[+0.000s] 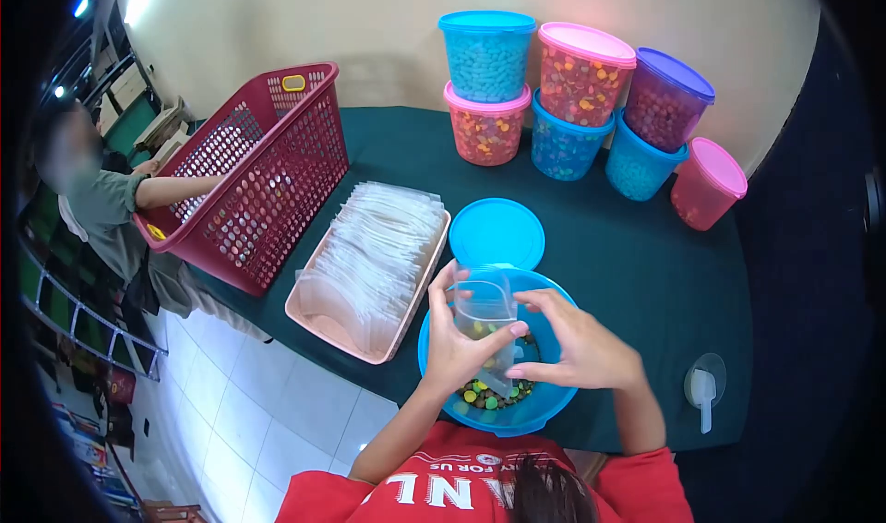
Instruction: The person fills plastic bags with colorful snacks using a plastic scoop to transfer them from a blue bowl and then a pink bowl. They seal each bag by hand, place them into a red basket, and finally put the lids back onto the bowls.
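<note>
My left hand (454, 346) is wrapped around a clear plastic pouch (486, 294), its thumb across the front and its fingers on the far side. My right hand (588, 343) grips the pouch's right side with thumb and fingertips. Green and yellow pieces show through the pouch's lower part. It hangs tilted over an uncovered blue tub (526, 422), whose bottom holds small brown, green and yellow pieces (482, 397). Beyond the tub lies a round blue lid (498, 234).
A pink tray (337, 333) of stacked clear pouches (383, 237) stands at left, beside a maroon basket (286, 195). Another person (111, 195) reaches into the basket. Several lidded tubs (572, 94) stand along the wall. A white scoop (705, 398) rests on a small dish at right.
</note>
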The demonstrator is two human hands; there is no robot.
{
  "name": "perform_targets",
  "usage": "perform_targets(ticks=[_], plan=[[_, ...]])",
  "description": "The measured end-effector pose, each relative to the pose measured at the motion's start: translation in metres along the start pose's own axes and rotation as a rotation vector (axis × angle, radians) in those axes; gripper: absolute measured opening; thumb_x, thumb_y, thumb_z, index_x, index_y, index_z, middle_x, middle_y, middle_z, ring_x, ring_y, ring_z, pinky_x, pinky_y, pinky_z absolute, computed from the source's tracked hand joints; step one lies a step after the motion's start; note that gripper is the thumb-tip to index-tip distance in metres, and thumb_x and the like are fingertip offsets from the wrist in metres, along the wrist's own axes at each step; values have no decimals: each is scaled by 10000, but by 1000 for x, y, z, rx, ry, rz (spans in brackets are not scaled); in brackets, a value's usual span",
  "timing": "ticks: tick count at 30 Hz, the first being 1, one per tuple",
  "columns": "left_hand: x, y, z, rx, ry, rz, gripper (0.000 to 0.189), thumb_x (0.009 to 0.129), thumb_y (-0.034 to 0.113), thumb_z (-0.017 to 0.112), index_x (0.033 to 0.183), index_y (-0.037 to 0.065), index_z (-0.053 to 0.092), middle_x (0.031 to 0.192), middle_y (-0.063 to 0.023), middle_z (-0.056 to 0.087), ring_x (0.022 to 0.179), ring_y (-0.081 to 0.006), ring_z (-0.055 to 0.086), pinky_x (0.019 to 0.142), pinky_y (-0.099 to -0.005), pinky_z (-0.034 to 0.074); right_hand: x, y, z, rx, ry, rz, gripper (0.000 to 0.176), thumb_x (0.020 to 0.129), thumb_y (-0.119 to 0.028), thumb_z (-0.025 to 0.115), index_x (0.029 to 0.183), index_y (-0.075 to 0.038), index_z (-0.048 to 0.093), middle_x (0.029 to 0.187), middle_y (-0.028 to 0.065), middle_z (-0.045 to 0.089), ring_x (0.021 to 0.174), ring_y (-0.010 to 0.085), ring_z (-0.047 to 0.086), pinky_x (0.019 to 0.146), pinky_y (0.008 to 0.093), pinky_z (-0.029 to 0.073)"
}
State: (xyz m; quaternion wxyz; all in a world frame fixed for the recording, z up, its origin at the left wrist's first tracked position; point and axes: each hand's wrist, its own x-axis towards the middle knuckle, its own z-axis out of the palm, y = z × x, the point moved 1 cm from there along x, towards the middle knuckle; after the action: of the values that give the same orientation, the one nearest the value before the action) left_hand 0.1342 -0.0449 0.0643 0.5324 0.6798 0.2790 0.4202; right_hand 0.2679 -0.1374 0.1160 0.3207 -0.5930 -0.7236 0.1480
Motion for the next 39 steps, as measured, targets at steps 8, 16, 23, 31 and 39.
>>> perform_targets(ticks=[8,16,23,31,39], plan=[[-3,23,-11,-365,-247,-92,480,766,127,612,1173,-29,411,1040,-99,510,906,-126,502,728,-234,425,-19,11,24,1040,232,268,323,816,-50,486,1120,19,403,1085,117,509,1012,179,500,848,311,409],[-6,29,-12,-290,-20,-50,131,794,66,578,861,-47,584,760,-71,601,666,-69,545,562,-179,431,-11,2,26,1167,409,150,281,849,-126,498,1076,38,473,1013,107,551,927,150,529,815,281,422],[-32,34,-13,-245,2,-127,78,781,39,587,805,-33,606,695,-63,595,563,-61,532,485,-175,401,-24,-7,32,929,536,268,197,848,-115,499,851,64,580,755,122,620,664,157,604,619,247,479],[-60,48,-53,-413,20,-35,130,778,-1,557,900,-43,574,755,-92,592,684,-97,554,598,-212,434,-13,-51,63,1007,515,246,135,819,-63,526,797,54,591,726,110,615,661,147,601,587,240,476],[-122,45,-155,-204,200,-101,78,776,53,591,763,-21,610,720,-55,612,657,-81,552,588,-202,438,37,-126,142,1026,186,68,69,743,-11,597,793,29,622,738,96,614,647,122,568,603,231,445]])
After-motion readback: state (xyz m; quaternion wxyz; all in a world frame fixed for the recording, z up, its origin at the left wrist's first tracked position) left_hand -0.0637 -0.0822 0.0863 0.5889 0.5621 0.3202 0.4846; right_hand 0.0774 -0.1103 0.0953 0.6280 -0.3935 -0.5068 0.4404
